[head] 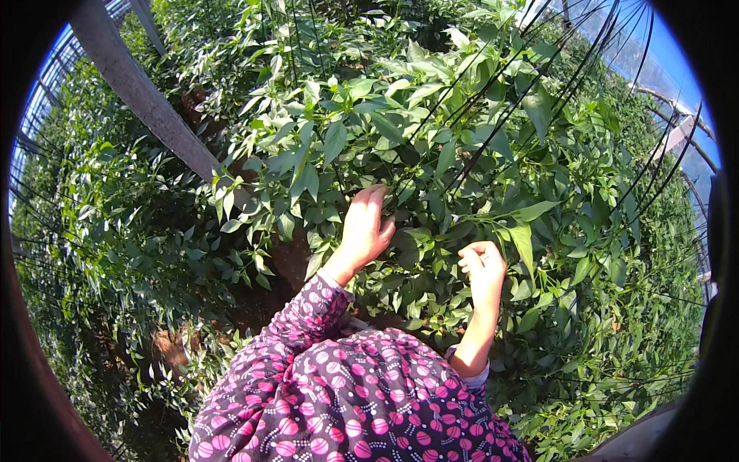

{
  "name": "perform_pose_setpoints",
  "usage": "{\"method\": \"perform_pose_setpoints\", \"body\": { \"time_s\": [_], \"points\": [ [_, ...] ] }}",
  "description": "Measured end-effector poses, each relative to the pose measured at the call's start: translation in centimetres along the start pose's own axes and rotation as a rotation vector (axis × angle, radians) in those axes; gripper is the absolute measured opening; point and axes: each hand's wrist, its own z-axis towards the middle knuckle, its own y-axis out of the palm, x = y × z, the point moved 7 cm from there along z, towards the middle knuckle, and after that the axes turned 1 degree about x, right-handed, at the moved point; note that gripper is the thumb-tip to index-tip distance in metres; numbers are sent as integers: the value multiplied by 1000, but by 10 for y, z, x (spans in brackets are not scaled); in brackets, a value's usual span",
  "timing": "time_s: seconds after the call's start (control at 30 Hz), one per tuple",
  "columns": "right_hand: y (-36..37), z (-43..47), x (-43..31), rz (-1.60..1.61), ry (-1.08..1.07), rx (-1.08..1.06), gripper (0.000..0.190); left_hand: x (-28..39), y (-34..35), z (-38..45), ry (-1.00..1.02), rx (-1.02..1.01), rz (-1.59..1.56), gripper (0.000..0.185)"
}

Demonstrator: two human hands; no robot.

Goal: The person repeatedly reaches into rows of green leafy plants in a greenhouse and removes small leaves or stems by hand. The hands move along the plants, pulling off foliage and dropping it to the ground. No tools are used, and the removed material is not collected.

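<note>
Leafy green plants that look like pepper plants [358,138] fill the space in front of me. My left hand [366,225] reaches into the foliage, its back turned up and its thumb bent near the fingers. Leaves around its fingertips make it unclear whether it grips a stem. Lower and to the right, my right hand [485,265] is raised with its fingers curled inward. Whether anything small sits in those fingers cannot be made out. A bright, drooping leaf [522,245] hangs just right of this hand, beside a leafy side shoot [491,218].
Dark strings [491,138] slant up from the plants to the upper right. A grey post [138,86] leans across the upper left. Brown soil [291,260] shows between the rows. Further plants [115,231] stand at left, with greenhouse framing [684,133] at the right edge.
</note>
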Motion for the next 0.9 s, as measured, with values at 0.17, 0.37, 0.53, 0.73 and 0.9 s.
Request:
{"method": "perform_pose_setpoints", "body": {
  "time_s": [0.17, 0.37, 0.53, 0.73, 0.9],
  "points": [
    [64, -25, 8, -148, 36, -244, 22, -107, 82, -75, -254, -791, 235, 32],
    [124, -19, 56, -167, -98, -220, 52, -29, 76, -138, 126, -1409, 187, 16],
    [92, -84, 60, 559, 440, -716, 14, -49, 56, -176, 61, -1473, -2, 19],
    [-218, -185, 117, 404, 281, 673, 17, -133, -65, -138, -448, -1182, -129, 29],
    [-229, -204, 22, -357, 357, 687, 9, -160, -139, -69, -774, -704, -399, 21]
  ]
}}
